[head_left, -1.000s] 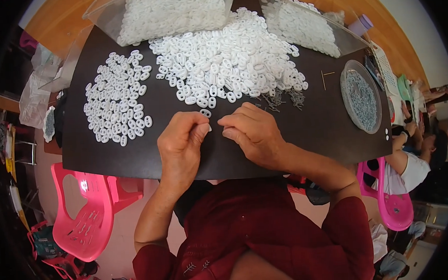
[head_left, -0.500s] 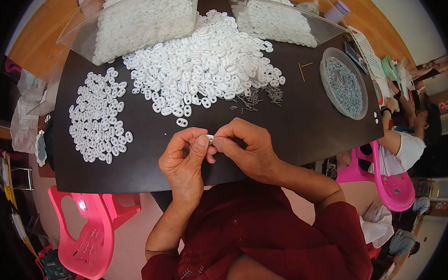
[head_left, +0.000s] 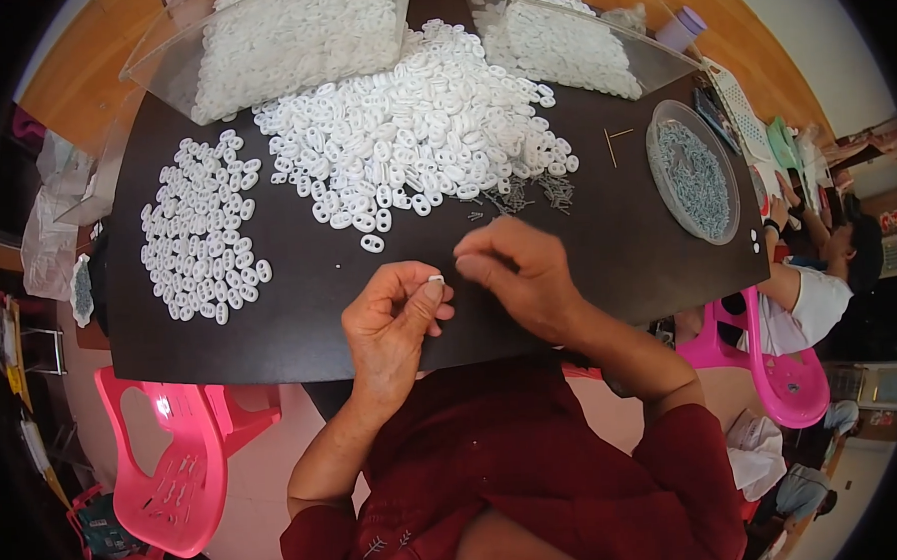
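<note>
Between thumb and forefinger, my left hand pinches a small white two-holed plastic piece, most of it covered by the fingers. My right hand is apart from it, to the right, just on the near side of a small heap of grey metal pins. Its fingers are curled toward the thumb; whatever they hold, if anything, cannot be seen. A large mound of white oval two-holed pieces lies beyond both hands, and one loose piece sits in front of it.
More white pieces spread at the table's left. Two clear bins of them stand at the back. A round tub of grey pins is at the right, beside two thin brass-coloured rods. Pink chairs flank the dark table.
My right hand has come away from the white piece and moved right and slightly farther, toward the pins. My left hand has shifted a little right, still pinching the piece.
</note>
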The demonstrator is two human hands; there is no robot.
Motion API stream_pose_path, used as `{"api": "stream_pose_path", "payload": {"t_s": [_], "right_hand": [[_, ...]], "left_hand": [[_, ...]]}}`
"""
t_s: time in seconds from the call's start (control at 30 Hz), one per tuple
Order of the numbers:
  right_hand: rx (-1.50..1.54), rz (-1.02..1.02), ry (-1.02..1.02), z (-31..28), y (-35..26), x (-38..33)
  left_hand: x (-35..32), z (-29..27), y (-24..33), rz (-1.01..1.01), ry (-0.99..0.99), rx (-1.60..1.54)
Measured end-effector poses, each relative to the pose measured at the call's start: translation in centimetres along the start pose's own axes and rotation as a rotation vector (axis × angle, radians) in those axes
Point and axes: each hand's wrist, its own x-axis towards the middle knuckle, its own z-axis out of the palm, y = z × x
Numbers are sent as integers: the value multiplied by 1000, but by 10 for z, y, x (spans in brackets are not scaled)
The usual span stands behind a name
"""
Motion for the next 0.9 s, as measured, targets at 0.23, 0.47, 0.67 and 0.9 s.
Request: {"api": "stream_pose_path", "payload": {"t_s": [0.23, 0.47, 0.67, 0.9], "right_hand": [[-468, -405, 154, 5, 16, 48], [-768, -606, 98, 29, 26, 78], [-720, -518, 111, 29, 24, 79], [-544, -445, 124, 8, 19, 62]], "left_hand": [[5, -5, -9, 88, 39, -88], [5, -8, -11, 96, 39, -111], [4, -10, -12, 123, 39, -133], [4, -11, -13, 135, 42, -166]]}}
